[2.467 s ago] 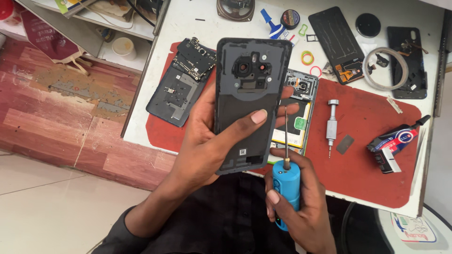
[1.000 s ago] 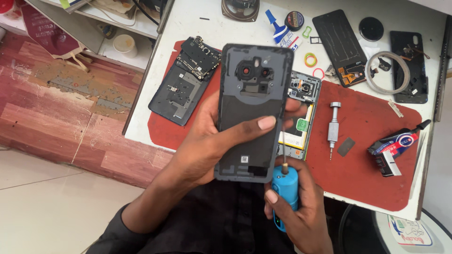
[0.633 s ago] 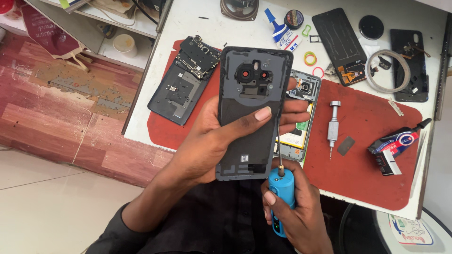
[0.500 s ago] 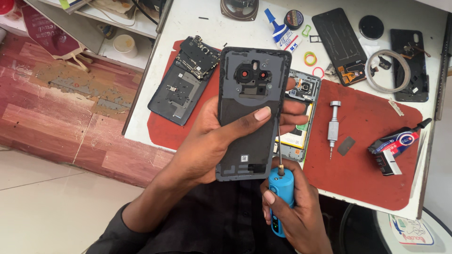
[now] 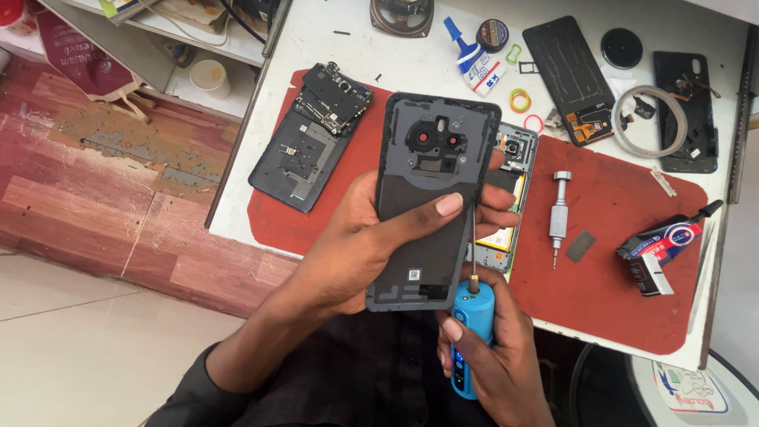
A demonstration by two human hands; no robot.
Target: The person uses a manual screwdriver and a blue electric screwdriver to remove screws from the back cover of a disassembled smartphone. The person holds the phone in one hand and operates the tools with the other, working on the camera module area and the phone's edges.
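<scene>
My left hand [image 5: 360, 245] grips a dark grey phone back cover [image 5: 431, 198], inner side up, with two camera holes near its top and my thumb across its middle. My right hand [image 5: 494, 356] holds a blue electric screwdriver [image 5: 471, 336] upright just below the cover's lower right corner. Its thin bit runs up along the cover's right edge. Behind the cover an opened phone body [image 5: 514, 190] lies on a red mat [image 5: 617, 269]; most of it is hidden.
A dismantled dark phone [image 5: 312, 142] lies on the mat's left end. A silver manual screwdriver [image 5: 559, 213] and a glue tube [image 5: 664, 245] rest at the right. Black covers [image 5: 571, 75], rubber rings, a tape roll and a blue-capped tube sit on the white table [image 5: 316, 39].
The cover has stayed in my left hand and shifted slightly. My right hand has brought the blue screwdriver a little closer to the cover's lower right corner.
</scene>
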